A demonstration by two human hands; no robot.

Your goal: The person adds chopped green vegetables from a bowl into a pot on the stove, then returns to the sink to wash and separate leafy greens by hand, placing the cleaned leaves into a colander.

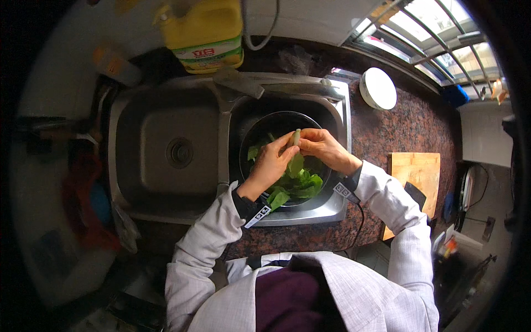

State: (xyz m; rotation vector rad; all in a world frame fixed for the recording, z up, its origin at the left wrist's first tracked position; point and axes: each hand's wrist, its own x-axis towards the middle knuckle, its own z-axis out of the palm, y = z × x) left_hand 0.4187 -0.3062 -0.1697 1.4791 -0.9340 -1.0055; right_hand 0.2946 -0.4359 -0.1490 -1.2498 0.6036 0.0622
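My left hand [269, 162] and my right hand [323, 145] meet over the right-hand sink bowl. Between their fingertips they pinch the pale stem [297, 137] of a leafy green vegetable, and a green leaf [295, 166] hangs below the fingers. Under the hands sits a round basin [286, 112] inside the sink bowl. Leafy greens [307, 184] lie in it, some reaching over its near rim. My hands and forearms hide part of the basin and its contents.
Left of the divider is the other steel sink bowl [182, 186] with its drain [180, 152]. Behind the sink stands a yellow detergent jug [203, 25]. To the right, a white bowl [378, 88] and a wooden cutting board [415, 168] rest on the speckled stone counter [369, 133].
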